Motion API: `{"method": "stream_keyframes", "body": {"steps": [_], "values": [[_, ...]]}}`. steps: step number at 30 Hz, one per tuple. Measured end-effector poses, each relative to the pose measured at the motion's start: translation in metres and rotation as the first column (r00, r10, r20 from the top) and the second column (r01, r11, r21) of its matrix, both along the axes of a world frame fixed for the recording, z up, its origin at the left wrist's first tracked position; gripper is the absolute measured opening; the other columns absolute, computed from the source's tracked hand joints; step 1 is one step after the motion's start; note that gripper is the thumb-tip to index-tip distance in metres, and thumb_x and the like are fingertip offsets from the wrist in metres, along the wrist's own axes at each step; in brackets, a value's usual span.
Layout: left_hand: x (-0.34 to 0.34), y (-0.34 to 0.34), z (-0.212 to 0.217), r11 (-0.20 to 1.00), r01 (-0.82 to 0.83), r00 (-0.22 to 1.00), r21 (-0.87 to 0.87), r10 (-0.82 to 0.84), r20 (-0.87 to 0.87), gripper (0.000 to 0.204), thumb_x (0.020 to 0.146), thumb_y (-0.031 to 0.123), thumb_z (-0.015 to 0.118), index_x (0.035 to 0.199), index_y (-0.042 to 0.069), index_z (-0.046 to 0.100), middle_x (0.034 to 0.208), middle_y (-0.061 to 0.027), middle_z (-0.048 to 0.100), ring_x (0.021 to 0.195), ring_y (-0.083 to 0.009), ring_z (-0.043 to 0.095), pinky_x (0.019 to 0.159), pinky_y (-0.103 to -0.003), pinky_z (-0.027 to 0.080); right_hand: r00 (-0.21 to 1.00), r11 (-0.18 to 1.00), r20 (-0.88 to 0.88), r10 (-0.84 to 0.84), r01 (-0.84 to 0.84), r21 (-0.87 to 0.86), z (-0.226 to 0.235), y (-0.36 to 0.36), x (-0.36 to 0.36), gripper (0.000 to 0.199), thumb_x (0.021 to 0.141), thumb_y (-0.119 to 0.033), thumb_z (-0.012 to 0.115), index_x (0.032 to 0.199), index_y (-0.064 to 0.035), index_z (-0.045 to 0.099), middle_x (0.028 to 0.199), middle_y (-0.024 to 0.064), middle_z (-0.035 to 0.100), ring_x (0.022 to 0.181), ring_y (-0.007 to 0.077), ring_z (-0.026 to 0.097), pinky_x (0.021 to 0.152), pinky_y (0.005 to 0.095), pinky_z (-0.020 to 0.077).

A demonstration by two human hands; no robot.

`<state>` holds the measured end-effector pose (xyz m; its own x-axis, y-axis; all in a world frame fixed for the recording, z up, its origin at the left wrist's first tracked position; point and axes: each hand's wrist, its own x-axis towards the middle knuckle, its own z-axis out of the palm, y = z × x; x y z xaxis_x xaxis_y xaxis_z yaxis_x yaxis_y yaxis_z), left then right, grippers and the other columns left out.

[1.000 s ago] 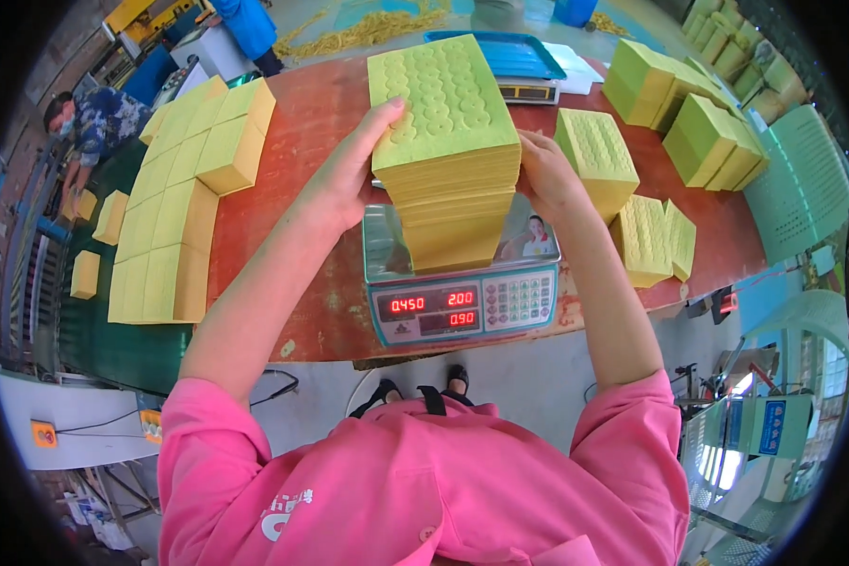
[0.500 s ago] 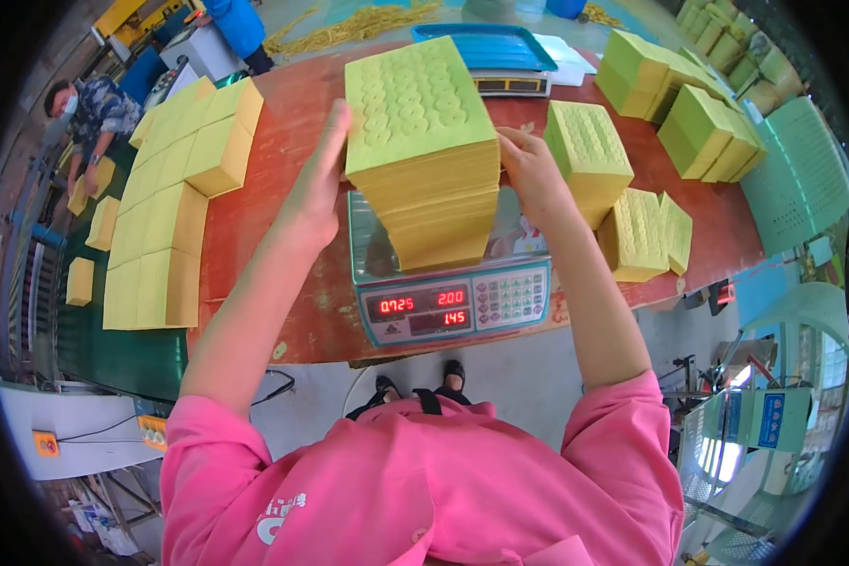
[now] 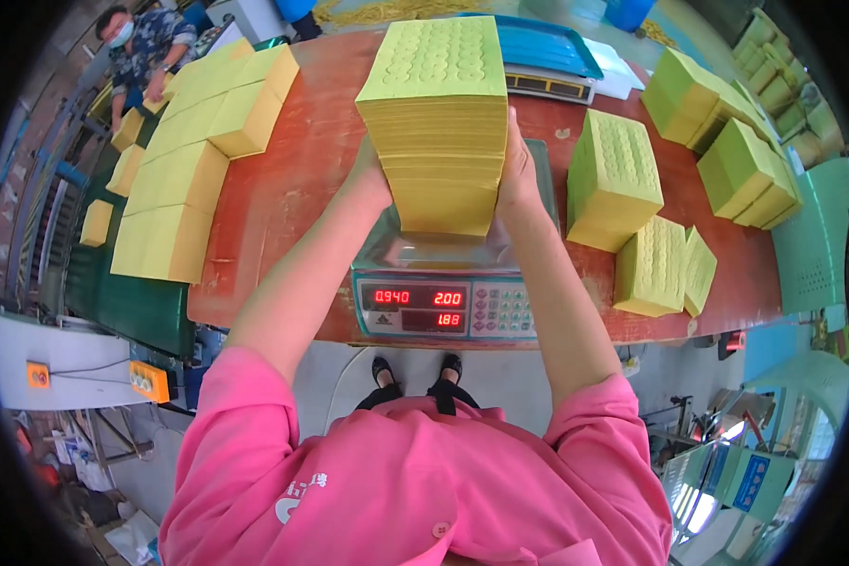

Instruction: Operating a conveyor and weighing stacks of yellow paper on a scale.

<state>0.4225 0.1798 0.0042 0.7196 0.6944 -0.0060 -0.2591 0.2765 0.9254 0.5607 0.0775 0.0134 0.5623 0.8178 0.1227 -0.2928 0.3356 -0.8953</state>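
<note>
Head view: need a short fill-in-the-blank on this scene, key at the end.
The bare left hand holds the left side of the tall yellow paper stack, the bare right hand its ____ side.
The teal-edged digital scale below shows digits lit in ____.
The shallow rectangular tray beyond the stack is ____ in colour.
The close-packed rows of yellow paper blocks stand to the person's ____.

Missing words: right; red; blue; left.

From afar, I look through a head-worn fisheye, steeply down past the pink shirt (image 3: 387, 472) and across the nearby red surface (image 3: 316, 123).
</note>
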Motion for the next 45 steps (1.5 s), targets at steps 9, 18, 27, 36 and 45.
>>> {"method": "stream_keyframes", "body": {"steps": [9,18,27,36,45], "values": [[-0.067,-0.066,0.013,0.977,-0.211,0.976,-0.023,0.209,-0.056,0.06,0.104,0.044,0.037,0.146,0.002,0.038,0.149,-0.0128,0.042,0.138,-0.0238,0.038,0.116,-0.041,0.024,0.977,0.973,0.12,-0.176,0.191,-0.13,-0.018,-0.118,-0.067,0.06,0.107,-0.039,0.033,0.149,0.0037,0.033,0.151,0.0175,0.04,0.142,0.0254,0.034,0.117,0.0358,0.0251],[-0.171,-0.097,-0.004,0.976,-0.123,0.99,-0.182,0.108,-0.093,0.042,0.103,0.029,0.043,0.126,-0.004,0.054,0.12,-0.0208,0.063,0.114,-0.0283,0.061,0.102,-0.041,0.047,0.956,0.967,-0.177,-0.234,0.21,-0.146,-0.022,-0.184,-0.104,0.048,0.106,-0.028,0.038,0.139,0.0052,0.046,0.137,0.0201,0.053,0.13,0.0288,0.05,0.108,0.0409,0.0383],[-0.212,-0.101,0.003,0.987,-0.12,0.991,-0.105,0.113,-0.066,0.036,0.101,0.025,0.046,0.12,-0.003,0.058,0.111,-0.0179,0.067,0.108,-0.0259,0.064,0.096,-0.04,0.05,0.913,0.96,-0.296,-0.28,0.27,-0.076,-0.025,-0.198,-0.144,0.04,0.104,-0.02,0.041,0.132,0.007,0.051,0.126,0.0203,0.06,0.117,0.0294,0.059,0.1,0.0396,0.0463],[-0.211,-0.103,0.005,0.991,-0.05,0.997,-0.123,0.041,-0.071,0.034,0.101,0.026,0.048,0.116,-0.002,0.061,0.108,-0.0154,0.068,0.103,-0.0238,0.065,0.091,-0.038,0.051,0.87,0.923,-0.312,-0.383,0.369,-0.104,-0.027,-0.221,-0.161,0.036,0.103,-0.017,0.043,0.128,0.0057,0.053,0.119,0.0186,0.063,0.109,0.0281,0.063,0.093,0.0383,0.0501],[-0.193,-0.093,0.01,0.997,-0.001,0.998,-0.074,-0.003,-0.066,0.033,0.101,0.026,0.048,0.117,0.0,0.061,0.108,-0.014,0.068,0.103,-0.0226,0.065,0.091,-0.037,0.051,0.86,0.922,-0.335,-0.385,0.377,-0.092,-0.031,-0.223,-0.152,0.034,0.103,-0.018,0.045,0.126,0.0051,0.056,0.117,0.0181,0.064,0.108,0.028,0.063,0.093,0.0382,0.05]]}}
